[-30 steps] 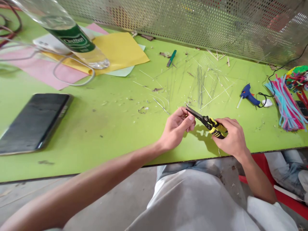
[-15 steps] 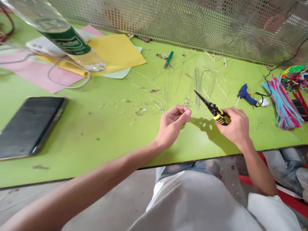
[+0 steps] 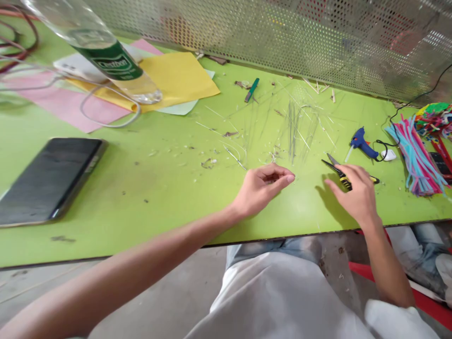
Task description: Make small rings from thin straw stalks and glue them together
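Note:
My left hand (image 3: 263, 188) hovers over the green table (image 3: 169, 197) with thumb and forefinger pinched together; whatever is between them is too small to make out. My right hand (image 3: 356, 195) is to its right, fingers stretched out over the yellow handles of black-bladed snips (image 3: 332, 165) that lie on the table, blades pointing away to the left. Thin slivers and sticks (image 3: 293, 125) are scattered just beyond both hands.
A dark phone (image 3: 49, 179) lies at the left. Behind it are a tilted clear bottle (image 3: 106, 56), yellow paper (image 3: 180, 77), pink paper (image 3: 67, 106) and a white cable (image 3: 109, 122). A blue glue gun (image 3: 362, 143) and pipe cleaners (image 3: 416, 155) are at the right; a perforated screen (image 3: 282, 37) closes the back.
My right hand carried the snips away from my left hand to the right, laid them on the table and opened. My left hand stayed pinched, shifting slightly right.

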The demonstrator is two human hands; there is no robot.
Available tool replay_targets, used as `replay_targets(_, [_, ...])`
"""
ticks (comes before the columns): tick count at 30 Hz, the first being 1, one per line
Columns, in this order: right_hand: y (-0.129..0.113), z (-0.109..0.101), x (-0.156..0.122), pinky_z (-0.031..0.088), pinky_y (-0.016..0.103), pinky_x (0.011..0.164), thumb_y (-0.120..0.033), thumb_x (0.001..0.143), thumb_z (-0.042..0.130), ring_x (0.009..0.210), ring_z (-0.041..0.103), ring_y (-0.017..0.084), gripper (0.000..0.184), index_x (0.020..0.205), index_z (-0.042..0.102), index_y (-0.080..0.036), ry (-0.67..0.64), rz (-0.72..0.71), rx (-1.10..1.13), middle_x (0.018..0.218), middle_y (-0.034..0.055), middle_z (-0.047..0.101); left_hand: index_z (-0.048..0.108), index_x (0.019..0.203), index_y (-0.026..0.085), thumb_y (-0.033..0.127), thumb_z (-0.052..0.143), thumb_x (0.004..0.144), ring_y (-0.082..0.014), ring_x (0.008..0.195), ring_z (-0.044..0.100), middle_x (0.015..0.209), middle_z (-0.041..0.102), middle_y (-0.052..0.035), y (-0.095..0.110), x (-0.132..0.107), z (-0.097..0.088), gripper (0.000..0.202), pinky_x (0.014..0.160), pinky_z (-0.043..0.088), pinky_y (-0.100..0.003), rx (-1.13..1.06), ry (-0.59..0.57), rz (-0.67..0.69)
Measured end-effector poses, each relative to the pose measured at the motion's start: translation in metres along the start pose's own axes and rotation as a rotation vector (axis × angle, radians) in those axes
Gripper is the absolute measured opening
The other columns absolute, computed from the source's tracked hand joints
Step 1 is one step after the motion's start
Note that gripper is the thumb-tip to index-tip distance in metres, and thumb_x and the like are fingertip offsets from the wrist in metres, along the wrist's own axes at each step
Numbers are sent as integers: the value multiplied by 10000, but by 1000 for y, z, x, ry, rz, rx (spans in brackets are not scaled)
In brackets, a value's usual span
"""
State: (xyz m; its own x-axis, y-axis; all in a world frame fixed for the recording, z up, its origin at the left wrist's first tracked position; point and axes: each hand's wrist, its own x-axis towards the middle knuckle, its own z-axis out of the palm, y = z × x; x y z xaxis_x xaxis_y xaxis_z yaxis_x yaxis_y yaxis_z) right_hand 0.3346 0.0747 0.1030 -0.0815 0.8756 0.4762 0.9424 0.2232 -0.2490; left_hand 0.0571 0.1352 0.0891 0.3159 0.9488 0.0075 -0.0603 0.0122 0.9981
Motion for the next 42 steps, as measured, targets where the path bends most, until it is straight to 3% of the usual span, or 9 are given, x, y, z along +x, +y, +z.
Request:
replay_targets(3, [-38, 3, 13, 624, 465, 1052, -387, 1021, 735, 1153, 765, 270, 363, 1356, 723, -247, -125, -208, 221, 1244, 109, 813, 832, 857, 170, 399, 826, 890, -175, 738, 659, 838, 763, -84, 1, -1, 0, 231, 663, 505, -286, 109, -83, 95])
replay_targets(6, [-60, 8, 25, 645, 426, 973, -359, 1061, 684, 1034, 790, 243, 219, 1220, 779, -243, -165, -342, 268, 1104, 88, 843, 821, 886, 163, 384, 805, 908, -162, 706, 641, 820, 758, -76, 0, -3, 1, 223, 652, 500, -275, 134, -145, 103])
replay_targets(14, [-52, 19, 41, 649, 407, 839, -254, 1059, 632, 884, 776, 225, 196, 1007, 819, -273, -172, -457, 370, 898, 49, 826, 834, 807, 173, 456, 841, 864, -172, 618, 650, 737, 782, -89, 11, 5, -16, 289, 553, 461, -261, 120, -212, 5])
replay_targets(18, [-43, 19, 58, 654, 421, 835, -257, 994, 678, 846, 766, 219, 143, 915, 795, -279, -117, -383, 437, 897, 34, 818, 861, 787, 216, 405, 874, 826, -191, 674, 700, 769, 810, -72, 27, 34, -49, 193, 633, 507, -277, 398, -137, 201])
replay_targets(22, [-33, 27, 77, 646, 391, 808, -282, 958, 658, 798, 737, 198, 125, 860, 730, -256, -31, -151, 566, 853, 25, 785, 859, 814, 209, 409, 782, 898, -190, 603, 661, 703, 765, -63, 17, 65, -78, 230, 593, 457, -277, 581, -37, 136])
replay_targets(25, [-31, 40, 82, 644, 365, 812, -260, 900, 671, 854, 745, 188, 71, 831, 665, -249, -67, -51, 780, 908, 35, 778, 894, 948, 227, 335, 692, 925, -251, 767, 713, 883, 799, -101, 1, 74, -85, 230, 771, 531, -337, 885, -93, 225])
replay_targets(29, [-39, 58, 80, 650, 359, 802, -258, 845, 709, 856, 748, 179, 135, 797, 583, -254, -75, 18, 955, 949, 46, 782, 875, 1186, 223, 442, 661, 956, -303, 857, 707, 1035, 766, -150, -10, 67, -81, 383, 847, 546, -406, 1118, -109, 213])
replay_targets(36, [-48, 62, 67, 613, 324, 658, -389, 947, 699, 690, 679, 151, 221, 864, 534, -268, 76, -2, 1014, 810, 3, 731, 855, 977, 204, 376, 726, 919, -223, 772, 677, 985, 774, -115, -7, 60, -80, 223, 758, 520, -330, 935, -75, 212])
replay_targets(42, [-48, 61, 63, 618, 282, 654, -459, 957, 760, 671, 679, 124, 279, 881, 584, -257, 34, 72, 1125, 797, -16, 735, 852, 892, 206, 362, 757, 882, -172, 677, 687, 797, 810, -52, 6, 53, -69, 183, 681, 516, -278, 654, -29, 141])
